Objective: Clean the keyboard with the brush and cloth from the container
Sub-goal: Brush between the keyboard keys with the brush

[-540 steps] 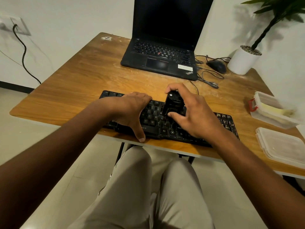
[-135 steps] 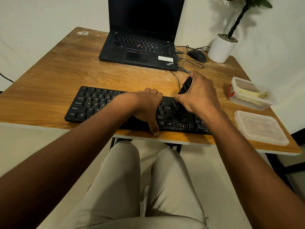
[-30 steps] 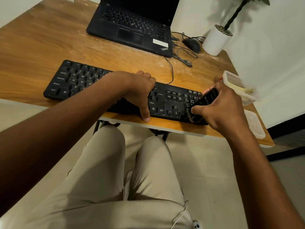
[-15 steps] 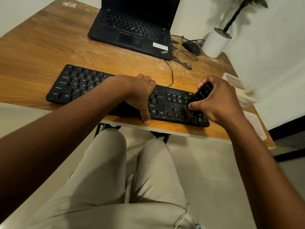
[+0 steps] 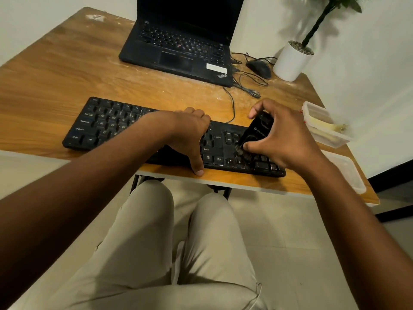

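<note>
A black keyboard (image 5: pixel 107 124) lies along the near edge of the wooden table (image 5: pixel 55 70). My left hand (image 5: pixel 185 135) grips the keyboard's middle, thumb hooked over its front edge. My right hand (image 5: pixel 283 137) holds a black brush (image 5: pixel 257 133) tilted over the keys left of the number pad, its bristles down on them. The clear container (image 5: pixel 328 139) stands at the right edge of the table with a pale yellow cloth (image 5: pixel 324 126) inside.
An open black laptop (image 5: pixel 178 48) sits at the back of the table. A black mouse (image 5: pixel 259 68) with its cable and a white plant pot (image 5: pixel 290 63) are at the back right. The container's lid (image 5: pixel 348 173) lies near the front right corner.
My right hand has carried the brush from the keyboard's far right end a little leftward and away from me. My left hand has kept its hold on the keyboard.
</note>
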Demonstrator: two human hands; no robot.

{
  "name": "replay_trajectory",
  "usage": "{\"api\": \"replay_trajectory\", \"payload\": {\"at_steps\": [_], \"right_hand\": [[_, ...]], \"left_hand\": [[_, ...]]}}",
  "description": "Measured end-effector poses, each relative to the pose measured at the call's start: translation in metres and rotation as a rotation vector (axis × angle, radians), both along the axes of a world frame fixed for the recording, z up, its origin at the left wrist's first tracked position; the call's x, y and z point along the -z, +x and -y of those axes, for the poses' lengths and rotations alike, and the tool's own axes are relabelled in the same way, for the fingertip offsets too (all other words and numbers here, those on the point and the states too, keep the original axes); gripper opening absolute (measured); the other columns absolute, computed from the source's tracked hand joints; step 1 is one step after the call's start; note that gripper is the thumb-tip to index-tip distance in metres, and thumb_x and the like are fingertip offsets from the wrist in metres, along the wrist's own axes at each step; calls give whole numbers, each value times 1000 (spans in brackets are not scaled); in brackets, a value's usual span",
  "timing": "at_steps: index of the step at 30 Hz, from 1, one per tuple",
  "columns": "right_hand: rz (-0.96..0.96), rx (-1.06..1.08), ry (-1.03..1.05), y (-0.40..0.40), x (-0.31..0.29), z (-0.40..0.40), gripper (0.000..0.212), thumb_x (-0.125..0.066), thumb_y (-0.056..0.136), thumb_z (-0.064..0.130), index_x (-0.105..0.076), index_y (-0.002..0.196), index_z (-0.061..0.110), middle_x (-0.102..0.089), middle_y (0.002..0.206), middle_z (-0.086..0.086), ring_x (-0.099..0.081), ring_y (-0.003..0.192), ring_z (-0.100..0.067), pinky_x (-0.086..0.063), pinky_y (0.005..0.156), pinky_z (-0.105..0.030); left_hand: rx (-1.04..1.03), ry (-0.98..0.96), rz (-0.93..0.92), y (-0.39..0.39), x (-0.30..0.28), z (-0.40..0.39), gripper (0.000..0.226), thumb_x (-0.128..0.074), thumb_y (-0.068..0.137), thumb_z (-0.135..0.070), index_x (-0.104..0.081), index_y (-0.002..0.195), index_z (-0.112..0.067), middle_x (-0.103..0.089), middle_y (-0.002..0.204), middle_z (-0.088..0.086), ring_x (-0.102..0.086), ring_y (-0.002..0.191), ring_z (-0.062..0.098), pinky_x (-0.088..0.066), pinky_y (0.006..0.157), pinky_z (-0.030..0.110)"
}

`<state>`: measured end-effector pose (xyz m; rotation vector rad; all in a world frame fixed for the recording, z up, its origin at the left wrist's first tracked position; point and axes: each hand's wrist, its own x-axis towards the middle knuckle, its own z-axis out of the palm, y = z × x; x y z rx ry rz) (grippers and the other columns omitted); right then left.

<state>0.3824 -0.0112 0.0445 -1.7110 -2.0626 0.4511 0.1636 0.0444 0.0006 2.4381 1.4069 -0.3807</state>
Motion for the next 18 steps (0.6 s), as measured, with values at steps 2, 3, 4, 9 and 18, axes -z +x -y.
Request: {"api": "replay_trajectory", "payload": {"at_steps": [2, 3, 4, 9, 18], "right_hand": [[5, 26, 22, 4, -3, -8, 63, -96, 60, 19, -57, 107, 36, -64, 94, 16, -64, 83, -2, -45, 55, -6], [-6, 30, 32, 5, -5, -8, 65, -97, 59, 22, -57, 108, 37, -65, 95, 17, -64, 82, -1, -44, 57, -6], [-29, 22, 38, 5, -6, -5, 66, -98, 58, 23, -58, 109, 37, -66, 96, 17, -65, 83, 0, -46, 62, -8], [-101, -157, -72, 0, 0, 22, 64, -99, 56, 21, -65, 108, 38, -72, 101, 15, -69, 92, 0, -58, 77, -19], [-73, -50, 46, 7, 12, -21, 61, -95, 64, 23, -64, 117, 26, -67, 105, 15, -62, 95, 6, -59, 80, -23]], "left_hand": [[2, 1, -3, 0, 0, 1, 139, -90, 56, -67, -16, 162, -15, -27, 162, 5, -25, 149, 27, -33, 121, 52], [3, 1, -4, 0, -1, 1, 139, -90, 57, -67, -16, 162, -15, -26, 163, 5, -25, 149, 27, -32, 121, 51], [3, 0, -3, 0, -1, 1, 139, -90, 57, -67, -15, 162, -15, -25, 163, 5, -24, 149, 27, -31, 122, 51], [1, -2, 9, 0, -1, 1, 137, -90, 58, -66, -16, 162, -15, -26, 162, 5, -24, 149, 27, -31, 122, 51], [2, -2, -13, 2, -5, 5, 137, -89, 59, -66, -16, 162, -13, -25, 163, 6, -24, 149, 27, -31, 122, 49]]}}
